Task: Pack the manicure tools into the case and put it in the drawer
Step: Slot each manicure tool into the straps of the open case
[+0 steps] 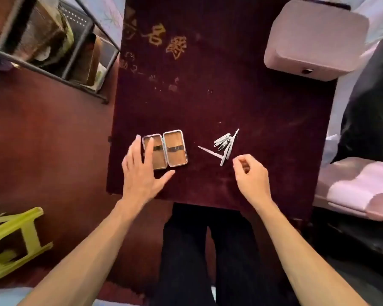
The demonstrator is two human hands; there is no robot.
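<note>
We steady open case point(164, 149) under spread left hand point(142, 173); right hand point(250, 173), grip half-curled, empty, just below tools point(224, 146): lift one tool, not pile.

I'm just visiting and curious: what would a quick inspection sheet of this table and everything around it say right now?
Surface: dark red table with gold writing.
Job's things: case lying open, both halves without tools; manicure tools piled to its right.
Clutter: pink box at the far right corner.
Hands: left hand spread over the case's left half; right hand loosely curled near the tools, holding nothing.
Cables: nothing seen.
Surroundings: metal shelf at left, green stool on the floor.
</note>
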